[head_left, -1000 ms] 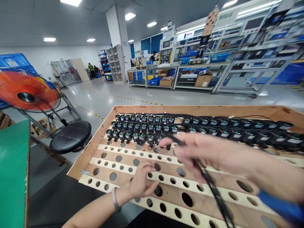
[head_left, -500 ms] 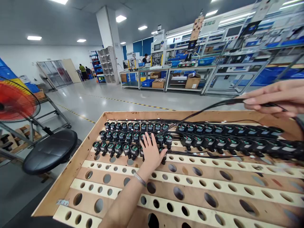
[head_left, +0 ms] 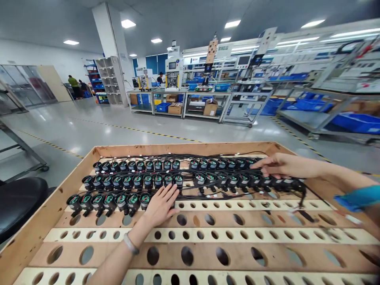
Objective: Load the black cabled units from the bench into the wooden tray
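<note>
Left grip (splayed) covers black units; right grip touches cables.

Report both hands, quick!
Left hand: open, palm down over the front row of black parts.
Right hand: closed, apparently pinching black cable.
</note>
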A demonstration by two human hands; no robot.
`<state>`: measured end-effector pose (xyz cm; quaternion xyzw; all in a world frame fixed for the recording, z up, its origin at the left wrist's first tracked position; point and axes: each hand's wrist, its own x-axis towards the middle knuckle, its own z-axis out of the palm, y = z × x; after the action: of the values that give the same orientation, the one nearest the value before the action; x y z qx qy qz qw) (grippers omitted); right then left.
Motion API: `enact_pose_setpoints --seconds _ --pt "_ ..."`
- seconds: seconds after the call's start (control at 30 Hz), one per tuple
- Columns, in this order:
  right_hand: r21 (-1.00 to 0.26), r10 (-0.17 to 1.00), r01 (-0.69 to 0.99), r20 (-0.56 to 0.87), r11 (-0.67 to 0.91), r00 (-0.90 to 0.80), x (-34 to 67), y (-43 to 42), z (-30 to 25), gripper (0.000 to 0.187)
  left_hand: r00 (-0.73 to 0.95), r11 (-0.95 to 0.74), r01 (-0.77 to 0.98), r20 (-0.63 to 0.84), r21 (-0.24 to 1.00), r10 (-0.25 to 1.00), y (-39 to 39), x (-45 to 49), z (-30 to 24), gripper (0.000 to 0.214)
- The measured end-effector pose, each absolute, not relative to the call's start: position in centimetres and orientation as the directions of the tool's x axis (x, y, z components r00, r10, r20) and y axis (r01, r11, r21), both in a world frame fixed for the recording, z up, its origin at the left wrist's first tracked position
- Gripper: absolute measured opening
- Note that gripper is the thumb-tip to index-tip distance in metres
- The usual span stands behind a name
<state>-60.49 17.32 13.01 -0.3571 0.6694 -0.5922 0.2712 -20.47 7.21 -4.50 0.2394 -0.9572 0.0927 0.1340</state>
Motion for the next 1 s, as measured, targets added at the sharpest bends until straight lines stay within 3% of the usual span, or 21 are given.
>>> enact_pose_setpoints --seconds 0.27,0.4,0.5,0.57,0.7,0.87,1.0 --pt "-0.927 -0.955 -0.345 -0.041 0.147 -0.295 -67.6 17.2 8.9 0.034 -0.814 0.825 -0.552 0.292 -0.12 -0.503 7.5 -20.5 -5.1 0.066" --pt "-0.851 -0.976 -0.523 0.086 0.032 -0.2 -70.1 17.1 5.4 0.04 -0.807 0.814 -0.557 0.34 -0.166 -0.483 7.6 -20.7 -5.3 0.058" --pt "-0.602 -0.962 -0.796 0.252 -0.07 -0.106 -70.9 17.4 0.9 0.04 -0.815 0.804 -0.538 0.399 -0.252 -0.42 7.3 -20.6 -5.7 0.052" --pt "-0.407 -0.958 -0.91 0.282 -0.072 -0.05 -70.9 17.7 -2.4 0.04 -0.827 0.792 -0.508 0.45 -0.34 -0.337 6.9 -20.4 -6.1 0.05" --pt "-0.243 -0.965 -0.967 0.23 0.07 -0.128 -70.3 18.6 -7.8 0.039 -0.841 0.758 -0.451 0.508 -0.471 -0.185 5.8 -20.1 -6.9 0.05" --pt "-0.106 -0.954 -0.969 0.181 0.223 -0.24 -69.5 19.5 -10.7 0.052 -0.842 0.752 -0.424 0.526 -0.504 -0.122 5.2 -19.9 -7.1 0.051" --pt "-0.041 -0.938 -0.956 0.183 0.292 -0.294 -69.1 19.3 -11.0 0.042 -0.834 0.757 -0.417 0.544 -0.503 -0.098 5.2 -20.0 -6.7 0.054"
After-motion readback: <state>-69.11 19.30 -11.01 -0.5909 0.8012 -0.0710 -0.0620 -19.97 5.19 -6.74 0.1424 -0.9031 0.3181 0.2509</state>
